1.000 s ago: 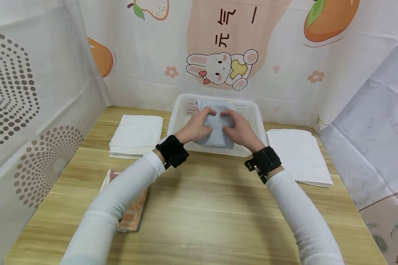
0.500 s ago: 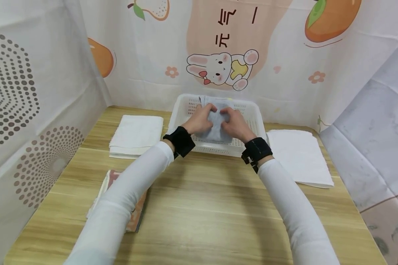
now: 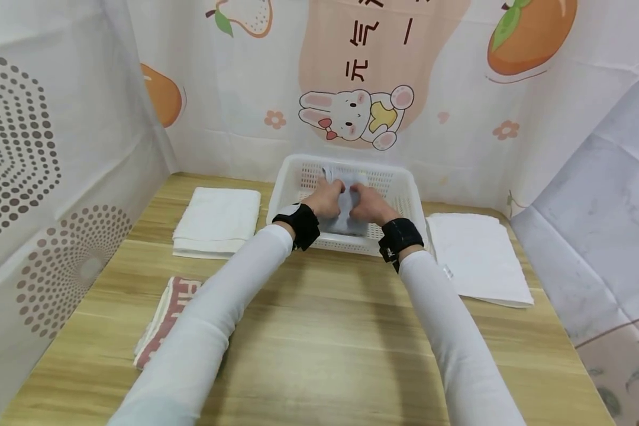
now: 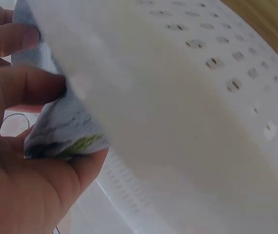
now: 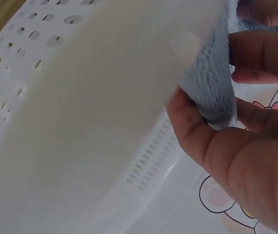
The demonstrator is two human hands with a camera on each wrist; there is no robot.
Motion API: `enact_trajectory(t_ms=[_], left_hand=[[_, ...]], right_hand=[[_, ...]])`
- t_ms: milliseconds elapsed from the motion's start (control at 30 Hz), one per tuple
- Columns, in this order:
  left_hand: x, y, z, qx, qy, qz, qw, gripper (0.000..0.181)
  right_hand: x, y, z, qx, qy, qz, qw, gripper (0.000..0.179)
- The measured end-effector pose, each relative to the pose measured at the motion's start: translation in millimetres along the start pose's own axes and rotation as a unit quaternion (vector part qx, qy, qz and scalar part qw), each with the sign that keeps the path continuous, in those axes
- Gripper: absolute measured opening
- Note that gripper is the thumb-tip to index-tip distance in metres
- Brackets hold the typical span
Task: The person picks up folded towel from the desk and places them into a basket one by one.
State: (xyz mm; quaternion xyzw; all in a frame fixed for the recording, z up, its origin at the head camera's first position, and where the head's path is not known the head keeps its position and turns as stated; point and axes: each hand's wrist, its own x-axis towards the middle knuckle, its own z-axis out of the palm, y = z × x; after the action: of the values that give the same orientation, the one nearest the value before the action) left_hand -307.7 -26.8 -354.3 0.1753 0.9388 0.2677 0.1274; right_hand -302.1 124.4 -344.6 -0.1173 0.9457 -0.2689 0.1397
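Observation:
A folded grey-blue towel lies between both hands inside a white perforated plastic basket at the back of the table. My left hand grips the towel's left side. In the left wrist view, the thumb is beneath the towel and fingers touch its other face. On the opposite side my right hand pinches the towel; the right wrist view shows its blue pile between thumb and fingers. The basket's wall hides part of the towel in both wrist views.
Left of the basket lies a folded white towel; another white one is to its right. A red-and-white patterned towel is partly hidden under the left forearm on the wooden table. Printed curtains stand behind and beside.
Both hands have moved lower into the basket with the grey-blue towel and come closer together. The left forearm has shifted right, showing more of the patterned towel's left part.

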Motion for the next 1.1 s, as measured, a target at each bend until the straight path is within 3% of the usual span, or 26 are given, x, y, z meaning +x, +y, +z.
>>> enact_trajectory(t_ms=[233, 500, 633, 867, 1100], left_hand=[[6.0, 2.3, 0.6, 0.044, -0.045, -0.026, 0.9977, 0.052], [7.8, 5.6, 0.7, 0.089, -0.108, -0.048, 0.9891, 0.080], [7.7, 4.9, 2.7, 0.103, -0.120, -0.057, 0.9858, 0.085], [4.2, 4.1, 4.8, 0.126, -0.128, -0.045, 0.9827, 0.078], [2.8, 2.2, 6.3, 0.123, -0.152, -0.052, 0.9793, 0.078]], right_hand=[[6.6, 5.6, 7.3, 0.012, -0.011, 0.023, 0.9996, 0.076], [10.2, 8.2, 12.2, 0.006, -0.022, 0.020, 0.9995, 0.073], [9.9, 6.9, 11.8, -0.002, -0.032, 0.014, 0.9994, 0.073], [9.3, 7.7, 14.7, -0.024, -0.062, 0.024, 0.9975, 0.070], [7.2, 5.8, 15.1, -0.034, -0.085, 0.029, 0.9954, 0.070]])
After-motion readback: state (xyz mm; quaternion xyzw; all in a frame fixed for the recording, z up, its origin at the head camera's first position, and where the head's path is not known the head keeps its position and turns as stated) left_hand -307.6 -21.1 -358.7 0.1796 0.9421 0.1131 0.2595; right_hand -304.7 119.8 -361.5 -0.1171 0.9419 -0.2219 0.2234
